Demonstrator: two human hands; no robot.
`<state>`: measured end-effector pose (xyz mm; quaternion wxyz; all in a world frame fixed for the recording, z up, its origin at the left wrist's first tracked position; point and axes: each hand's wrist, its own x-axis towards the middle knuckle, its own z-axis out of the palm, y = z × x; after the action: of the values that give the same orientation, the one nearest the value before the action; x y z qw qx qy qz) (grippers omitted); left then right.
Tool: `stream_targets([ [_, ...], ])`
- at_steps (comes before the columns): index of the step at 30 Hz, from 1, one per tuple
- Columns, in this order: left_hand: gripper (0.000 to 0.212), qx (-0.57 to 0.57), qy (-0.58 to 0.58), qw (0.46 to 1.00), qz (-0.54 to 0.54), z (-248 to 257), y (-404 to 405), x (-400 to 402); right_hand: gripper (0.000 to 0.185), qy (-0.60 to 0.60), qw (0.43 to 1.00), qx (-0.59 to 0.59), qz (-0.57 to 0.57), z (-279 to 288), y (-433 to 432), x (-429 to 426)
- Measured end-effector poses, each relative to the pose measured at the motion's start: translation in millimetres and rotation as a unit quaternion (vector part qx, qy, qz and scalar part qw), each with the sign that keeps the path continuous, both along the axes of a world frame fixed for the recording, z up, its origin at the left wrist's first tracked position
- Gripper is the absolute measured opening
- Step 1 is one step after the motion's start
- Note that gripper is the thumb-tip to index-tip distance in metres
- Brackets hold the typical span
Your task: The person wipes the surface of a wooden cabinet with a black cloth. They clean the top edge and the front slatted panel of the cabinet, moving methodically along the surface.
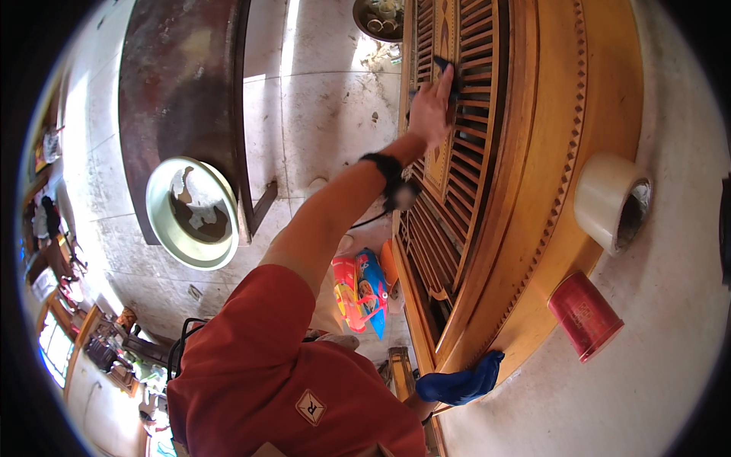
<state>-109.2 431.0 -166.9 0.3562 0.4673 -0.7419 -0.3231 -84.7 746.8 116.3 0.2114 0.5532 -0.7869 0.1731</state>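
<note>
My left hand point(431, 114), with a black band and device at the wrist, reaches over the slatted panel of a wooden furniture piece point(519, 114). It presses a dark blue cloth point(442, 63) onto the panel's patterned centre strip; the palm hides much of the cloth. At the lower right, my right hand point(460, 381) is covered in dark blue material, a glove or a cloth, and rests on the curved wooden edge. Its fingers cannot be made out. A pale green basin point(153, 211) holding liquid stands on a dark wooden table point(183, 85) to the left.
A white roll point(599, 200) and a red canister point(585, 317) rest at the furniture's right edge. Brightly coloured packages point(365, 285) lie below the slats. A brown bowl point(365, 25) with glass jars or cups is on the floor point(337, 131) at the top. Household items crowd the far left.
</note>
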Motion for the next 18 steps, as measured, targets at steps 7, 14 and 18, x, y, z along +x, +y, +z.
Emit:
stream_targets([
  [7,0.084,0.047,-0.015,0.998,-0.046,22,55,13,0.053,-0.010,0.999,0.016,-0.042,-6,28,-6],
  [14,0.078,0.084,0.055,0.993,-0.061,26,97,30,0.045,-0.015,0.995,0.032,-0.091,-5,25,0],
  [18,0.079,0.026,0.077,0.994,-0.073,30,48,25,0.042,-0.027,0.999,-0.004,-0.031,-4,15,-1],
])
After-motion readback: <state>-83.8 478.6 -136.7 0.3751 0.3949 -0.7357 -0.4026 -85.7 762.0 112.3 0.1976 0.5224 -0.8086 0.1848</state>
